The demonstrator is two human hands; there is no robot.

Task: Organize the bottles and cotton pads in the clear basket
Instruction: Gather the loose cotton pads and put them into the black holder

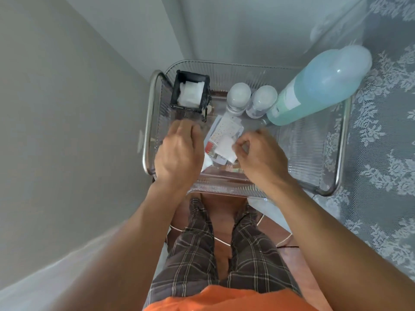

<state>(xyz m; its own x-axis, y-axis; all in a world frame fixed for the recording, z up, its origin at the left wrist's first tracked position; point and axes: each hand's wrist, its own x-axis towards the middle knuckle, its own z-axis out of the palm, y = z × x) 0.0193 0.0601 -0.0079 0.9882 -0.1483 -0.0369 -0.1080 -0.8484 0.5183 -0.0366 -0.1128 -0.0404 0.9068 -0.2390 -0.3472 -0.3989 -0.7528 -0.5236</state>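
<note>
A metal-railed cart shelf (341, 153) carries the clear ribbed basket (224, 70); nothing else sits directly on it.

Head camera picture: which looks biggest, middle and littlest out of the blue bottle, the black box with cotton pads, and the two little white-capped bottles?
1. Blue bottle, biggest.
2. Black box holding cotton pads.
3. Two white-capped bottles, look alike, a tie.

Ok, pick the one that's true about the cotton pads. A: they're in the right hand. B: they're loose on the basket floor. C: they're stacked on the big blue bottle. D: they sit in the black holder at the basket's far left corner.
D: the white cotton pads sit inside the black holder, in the basket's far left corner.
</note>
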